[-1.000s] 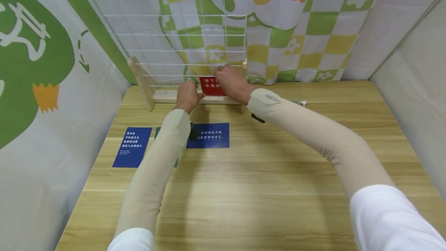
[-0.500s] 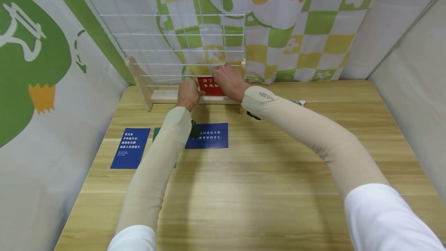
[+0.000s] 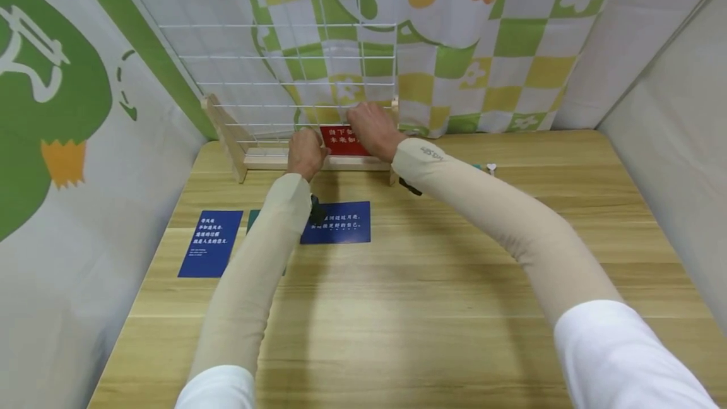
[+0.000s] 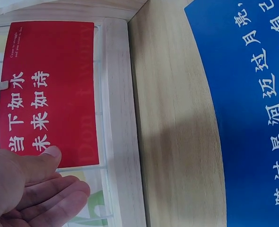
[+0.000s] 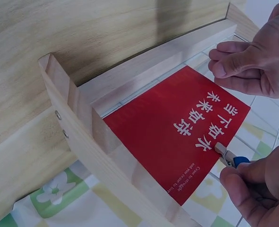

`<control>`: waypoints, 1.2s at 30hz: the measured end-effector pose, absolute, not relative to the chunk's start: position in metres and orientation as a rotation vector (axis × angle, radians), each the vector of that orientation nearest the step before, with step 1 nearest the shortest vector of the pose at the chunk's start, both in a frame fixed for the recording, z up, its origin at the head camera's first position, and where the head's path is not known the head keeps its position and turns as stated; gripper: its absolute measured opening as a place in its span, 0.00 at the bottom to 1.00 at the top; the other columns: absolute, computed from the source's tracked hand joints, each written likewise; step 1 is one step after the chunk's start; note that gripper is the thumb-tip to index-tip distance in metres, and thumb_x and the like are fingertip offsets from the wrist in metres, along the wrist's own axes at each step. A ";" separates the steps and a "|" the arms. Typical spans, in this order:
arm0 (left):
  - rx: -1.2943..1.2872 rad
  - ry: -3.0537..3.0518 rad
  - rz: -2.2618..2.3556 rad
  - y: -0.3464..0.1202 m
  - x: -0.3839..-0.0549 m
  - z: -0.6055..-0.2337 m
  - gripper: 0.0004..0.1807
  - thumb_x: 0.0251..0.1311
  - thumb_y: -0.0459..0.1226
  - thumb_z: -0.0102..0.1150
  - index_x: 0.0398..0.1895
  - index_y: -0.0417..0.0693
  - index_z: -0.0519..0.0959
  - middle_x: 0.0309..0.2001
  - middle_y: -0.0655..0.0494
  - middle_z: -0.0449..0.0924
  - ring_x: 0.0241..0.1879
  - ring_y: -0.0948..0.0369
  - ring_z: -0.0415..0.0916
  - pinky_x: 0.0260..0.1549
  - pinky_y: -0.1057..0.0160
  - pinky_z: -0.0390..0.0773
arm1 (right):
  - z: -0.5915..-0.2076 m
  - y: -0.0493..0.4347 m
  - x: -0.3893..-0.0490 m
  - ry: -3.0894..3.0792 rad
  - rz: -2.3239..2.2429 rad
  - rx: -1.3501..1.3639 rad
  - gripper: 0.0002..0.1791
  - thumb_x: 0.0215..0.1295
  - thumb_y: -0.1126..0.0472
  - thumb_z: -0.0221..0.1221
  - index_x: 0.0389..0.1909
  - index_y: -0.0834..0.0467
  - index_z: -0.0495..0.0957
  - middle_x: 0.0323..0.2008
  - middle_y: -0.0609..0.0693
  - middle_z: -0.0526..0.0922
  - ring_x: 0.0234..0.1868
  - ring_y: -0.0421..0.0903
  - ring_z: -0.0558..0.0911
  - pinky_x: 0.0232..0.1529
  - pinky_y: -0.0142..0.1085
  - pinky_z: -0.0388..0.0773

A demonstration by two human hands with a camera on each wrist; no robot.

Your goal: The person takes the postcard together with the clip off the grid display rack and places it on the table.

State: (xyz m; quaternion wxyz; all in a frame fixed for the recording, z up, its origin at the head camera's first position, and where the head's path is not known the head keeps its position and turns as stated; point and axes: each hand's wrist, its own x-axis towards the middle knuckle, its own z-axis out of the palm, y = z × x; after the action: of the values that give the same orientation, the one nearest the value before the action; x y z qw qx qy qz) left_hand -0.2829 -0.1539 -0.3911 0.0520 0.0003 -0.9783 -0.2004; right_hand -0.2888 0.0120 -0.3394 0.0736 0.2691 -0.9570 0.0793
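Note:
A red card (image 5: pixel 177 132) with white writing lies against the white wire grid (image 3: pixel 272 57), low down by its wooden base bar (image 4: pixel 123 123). My right hand (image 3: pixel 376 128) pinches a small clothespin (image 5: pixel 226 156) with a blue end, its pale jaws over the card's edge. Next to the card's other end, my left hand (image 3: pixel 307 153) has its fingers loosely curled. Its thumb overlaps the card's corner in the left wrist view, and no finger shows wrapped behind it. The right hand covers part of the card in the head view.
On the wooden table (image 3: pixel 397 308) lie a blue card (image 3: pixel 341 222), another blue card (image 3: pixel 211 243) at the left, and a green one (image 3: pixel 253 217) mostly under the left sleeve. A small heart-shaped white piece (image 3: pixel 491 168) sits right of the stand. Patterned cloth (image 3: pixel 522 36) hangs behind the grid.
Both hands stay at the red card with little movement. The right hand shifts slightly, so more of the card's writing shows. The whole view drifts a little.

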 end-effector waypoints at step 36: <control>0.203 -2.622 -0.875 -0.141 -0.280 -0.400 0.11 0.64 0.40 0.64 0.37 0.40 0.88 0.36 0.44 0.88 0.38 0.48 0.83 0.37 0.51 0.79 | -0.335 0.010 -0.294 -2.862 0.267 0.791 0.14 0.70 0.74 0.45 0.38 0.67 0.82 0.30 0.58 0.85 0.28 0.48 0.83 0.29 0.32 0.82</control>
State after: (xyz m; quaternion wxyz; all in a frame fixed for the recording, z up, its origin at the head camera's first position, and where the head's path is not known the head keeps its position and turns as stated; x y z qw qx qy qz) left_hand -0.2803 -0.1408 -0.4000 0.1838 0.0719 -0.9300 -0.3101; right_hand -0.2937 0.0103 -0.3352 0.0800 0.2645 -0.9569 0.0894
